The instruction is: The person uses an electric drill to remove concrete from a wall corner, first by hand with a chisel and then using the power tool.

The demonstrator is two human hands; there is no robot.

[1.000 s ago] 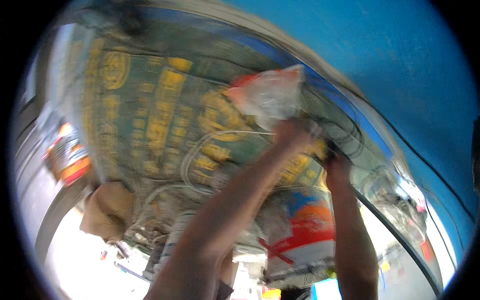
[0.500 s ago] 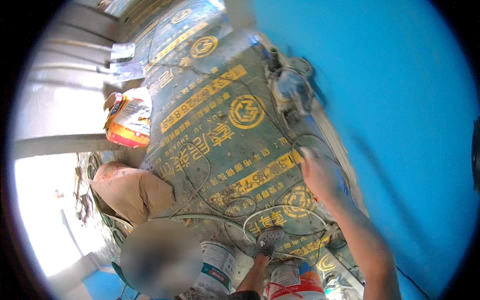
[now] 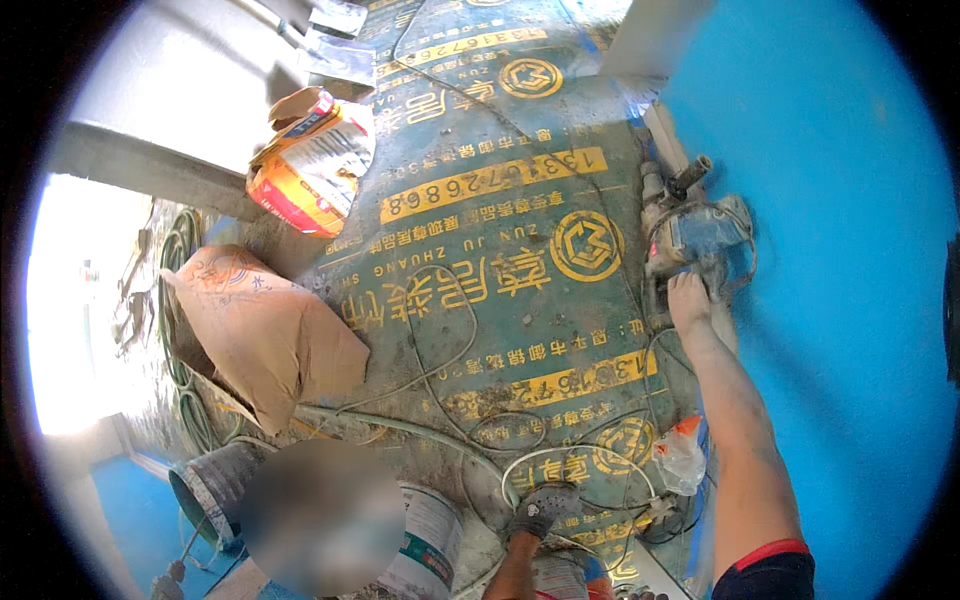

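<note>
My right hand [image 3: 688,300] reaches along the right wall and has its fingers curled on the near part of a dusty power tool [image 3: 700,232] with a dark upright knob, lying at the wall's foot. A small red and clear plastic bag [image 3: 680,455] and tangled cords lie below my forearm. My left hand is not in view. A foot in a grey shoe [image 3: 545,505] rests on the printed green floor covering [image 3: 480,250] near the lower edge.
A blue wall [image 3: 830,300] borders the right. An orange and white sack [image 3: 315,165], a crumpled brown paper bag [image 3: 260,330] and a coiled green hose [image 3: 178,340] lie left. Buckets [image 3: 200,500] stand at lower left beside a blurred patch. Cables cross the floor.
The view has swung round. My right hand has moved onto the power tool, having been near cords below it. My left arm, visible a second ago, has left the view.
</note>
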